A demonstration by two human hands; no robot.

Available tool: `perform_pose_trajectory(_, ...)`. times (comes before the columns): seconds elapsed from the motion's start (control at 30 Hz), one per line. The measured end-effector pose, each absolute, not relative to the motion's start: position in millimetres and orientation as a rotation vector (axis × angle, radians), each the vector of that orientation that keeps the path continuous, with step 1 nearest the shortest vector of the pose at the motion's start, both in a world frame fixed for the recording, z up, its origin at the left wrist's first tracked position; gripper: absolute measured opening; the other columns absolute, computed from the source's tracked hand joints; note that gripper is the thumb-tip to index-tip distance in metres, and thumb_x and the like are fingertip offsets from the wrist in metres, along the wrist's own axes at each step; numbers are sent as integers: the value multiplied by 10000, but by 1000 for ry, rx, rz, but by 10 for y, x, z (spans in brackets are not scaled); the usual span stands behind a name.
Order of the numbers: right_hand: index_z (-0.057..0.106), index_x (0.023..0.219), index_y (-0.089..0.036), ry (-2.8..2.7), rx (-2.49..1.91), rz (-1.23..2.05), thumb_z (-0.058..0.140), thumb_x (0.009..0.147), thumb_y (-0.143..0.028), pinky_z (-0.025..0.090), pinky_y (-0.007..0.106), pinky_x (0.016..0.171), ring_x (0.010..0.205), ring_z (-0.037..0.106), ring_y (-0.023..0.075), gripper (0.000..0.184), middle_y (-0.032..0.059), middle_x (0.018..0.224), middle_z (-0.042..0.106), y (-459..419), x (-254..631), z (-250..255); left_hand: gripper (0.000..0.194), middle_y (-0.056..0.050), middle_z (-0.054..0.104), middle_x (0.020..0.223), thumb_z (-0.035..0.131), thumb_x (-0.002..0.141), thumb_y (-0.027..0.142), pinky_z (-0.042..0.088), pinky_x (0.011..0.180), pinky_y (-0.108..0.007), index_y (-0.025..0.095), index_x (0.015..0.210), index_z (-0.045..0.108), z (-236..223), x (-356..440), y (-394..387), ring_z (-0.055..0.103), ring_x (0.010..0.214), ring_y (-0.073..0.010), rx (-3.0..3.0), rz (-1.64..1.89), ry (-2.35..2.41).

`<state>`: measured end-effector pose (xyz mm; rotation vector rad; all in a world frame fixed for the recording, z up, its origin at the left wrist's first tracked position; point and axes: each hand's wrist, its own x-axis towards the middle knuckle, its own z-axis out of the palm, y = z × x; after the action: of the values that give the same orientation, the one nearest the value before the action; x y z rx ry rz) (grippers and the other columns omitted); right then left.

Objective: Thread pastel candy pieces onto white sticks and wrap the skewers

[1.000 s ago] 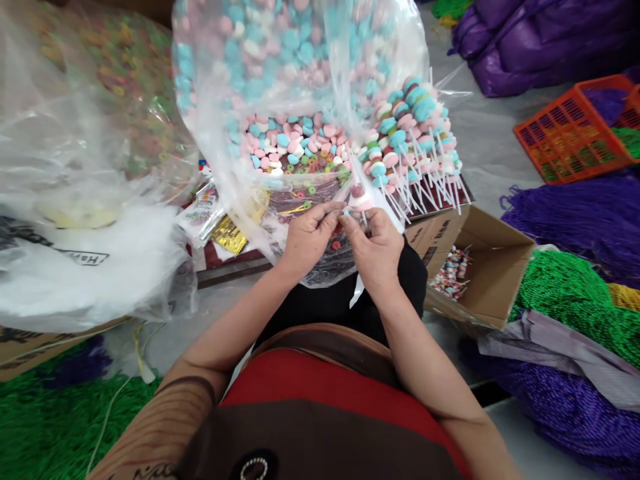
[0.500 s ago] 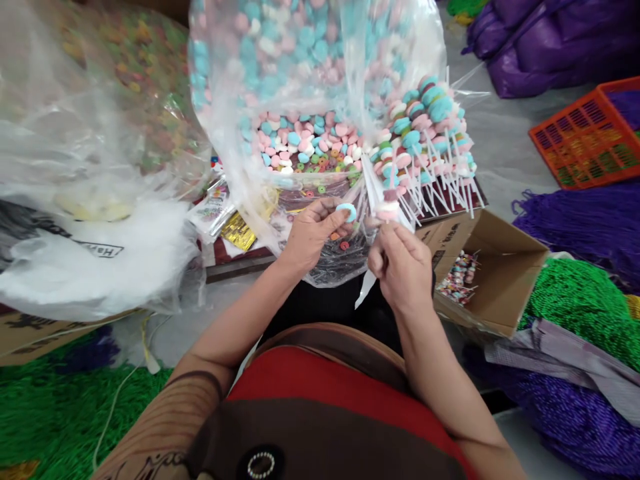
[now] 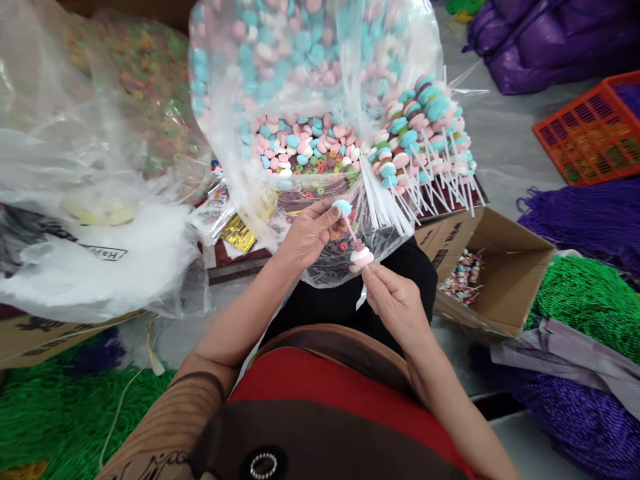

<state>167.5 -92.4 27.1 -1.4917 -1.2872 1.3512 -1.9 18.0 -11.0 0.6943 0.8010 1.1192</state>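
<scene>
Between thumb and fingers, my left hand (image 3: 311,235) pinches a blue candy disc (image 3: 343,206). My right hand (image 3: 394,297) grips the lower end of a candy skewer (image 3: 362,256); pink, white and brownish-pink pieces are threaded on its stick. The bare upper end of the stick reaches the blue disc; I cannot tell whether it has gone in. Beyond my hands lies an open clear bag (image 3: 320,57) of pink, blue and white discs, with small coloured rings (image 3: 325,163) at its mouth. White sticks (image 3: 383,203) lie just right of my left hand.
Finished-looking skewers (image 3: 425,133) are piled at the right of the table. An open cardboard box (image 3: 510,273) with small skewers stands below them. An orange crate (image 3: 590,137) and purple and green strands (image 3: 585,300) lie farther right. Plastic bags (image 3: 100,253) crowd the left.
My right hand has come down and left with the skewer, whose stick now points up at the blue disc. My left hand stays nearly in place, the disc tilted.
</scene>
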Motion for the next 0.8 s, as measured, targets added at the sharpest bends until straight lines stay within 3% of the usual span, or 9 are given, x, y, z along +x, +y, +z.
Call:
perform_pose_trajectory(0.17,812,974,-196,-1281,-1515,1375,598,974,-604,220,236,452,473,290,94,461,-64,531,318,-938,1721,252,463,1,744,825,968,607,577,562,754,-321,258,904,813,-96,-14,171,654,732,-140,819,1236,891)
perform_pose_trajectory(0.33,800,950,-164,-1208,-1545,1468,618,948,-638,155,250,433,459,245,86,508,-75,514,295,-941,1747,339,287,-7,743,904,957,672,479,547,857,-312,289,854,841,-25,-45,115,666,901,-161,1172,1370,1030)
perform_pose_trajectory(0.6,793,974,-148,-1140,-1565,1493,638,932,-619,132,239,428,454,217,76,497,-87,505,284,-941,1688,392,486,-1,792,831,957,617,576,561,694,-283,246,953,837,-217,110,18,687,679,-120,806,1191,956)
perform_pose_trajectory(0.73,786,966,-151,-1064,-1557,1481,656,916,-642,158,233,432,448,230,73,510,-91,491,300,-955,1662,340,557,-8,779,746,850,732,670,544,628,-259,230,1072,826,-232,149,-36,710,660,-135,883,1158,1005)
perform_pose_trajectory(0.8,778,952,-158,-1019,-1539,1461,666,916,-637,172,230,435,448,241,70,493,-91,495,313,-961,1648,302,530,-22,798,797,770,831,666,567,667,-268,228,1126,819,-226,142,-54,729,697,-143,1052,1202,1053)
